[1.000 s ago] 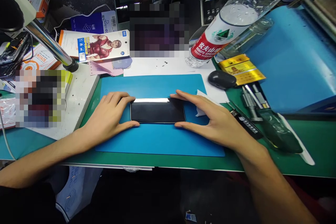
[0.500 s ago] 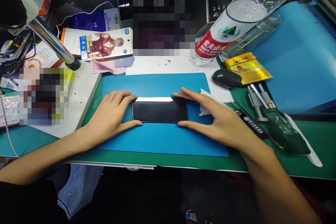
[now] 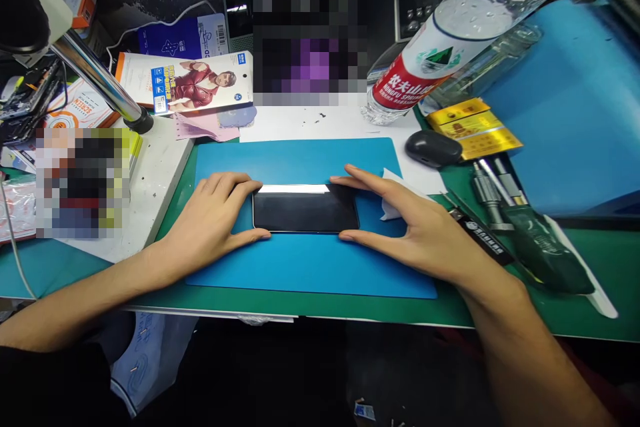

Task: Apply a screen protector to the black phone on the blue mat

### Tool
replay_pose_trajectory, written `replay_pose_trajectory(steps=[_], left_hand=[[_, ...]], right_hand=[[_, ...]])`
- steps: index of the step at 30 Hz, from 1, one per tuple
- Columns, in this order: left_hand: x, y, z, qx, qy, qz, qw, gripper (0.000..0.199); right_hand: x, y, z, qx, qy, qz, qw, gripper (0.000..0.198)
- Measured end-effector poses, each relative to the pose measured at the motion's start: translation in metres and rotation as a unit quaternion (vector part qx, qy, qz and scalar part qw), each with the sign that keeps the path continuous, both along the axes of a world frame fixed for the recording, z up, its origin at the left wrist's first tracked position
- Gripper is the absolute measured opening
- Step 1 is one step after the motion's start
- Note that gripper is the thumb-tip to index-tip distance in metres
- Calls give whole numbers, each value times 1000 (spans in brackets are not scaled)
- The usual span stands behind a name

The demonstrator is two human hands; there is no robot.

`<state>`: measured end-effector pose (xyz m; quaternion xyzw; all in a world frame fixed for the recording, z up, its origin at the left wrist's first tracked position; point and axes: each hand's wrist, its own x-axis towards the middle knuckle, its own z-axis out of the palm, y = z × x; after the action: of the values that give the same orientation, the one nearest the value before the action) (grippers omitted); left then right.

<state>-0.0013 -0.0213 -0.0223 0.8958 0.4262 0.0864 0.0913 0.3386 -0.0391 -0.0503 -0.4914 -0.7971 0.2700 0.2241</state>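
Note:
A smartphone [image 3: 306, 213] lies sideways on a blue work mat [image 3: 310, 267], its dark screen up and a bright reflection along the far edge. My left hand [image 3: 213, 217] grips its left end, thumb at the near corner and fingertips at the far one. Around the right end is my right hand [image 3: 415, 223], with the thumb at the near edge and a fingertip at the far edge; the index finger is lifted slightly. A crumpled white tissue [image 3: 391, 203] shows partly behind my right hand.
At the right are a green-handled tool [image 3: 545, 250], a black computer mouse [image 3: 433, 148], a gold packet [image 3: 475, 130] and a tall water bottle [image 3: 415, 73]. A lamp post [image 3: 100, 80] and printed boxes [image 3: 205, 83] stand at the left. The table's front edge [image 3: 350, 321] runs below the mat.

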Motion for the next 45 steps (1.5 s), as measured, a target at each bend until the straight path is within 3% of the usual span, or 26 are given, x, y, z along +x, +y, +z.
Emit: replay_pose_trajectory(steps=[32,45], left_hand=[[0,0,1,35,18,-20,999,71],[-2,1,7,-9,12,-13,1000,71]], right_hand=[[0,0,0,22,-12,17,1000,85],[-1,-1,2,20,-12,13,1000,85]])
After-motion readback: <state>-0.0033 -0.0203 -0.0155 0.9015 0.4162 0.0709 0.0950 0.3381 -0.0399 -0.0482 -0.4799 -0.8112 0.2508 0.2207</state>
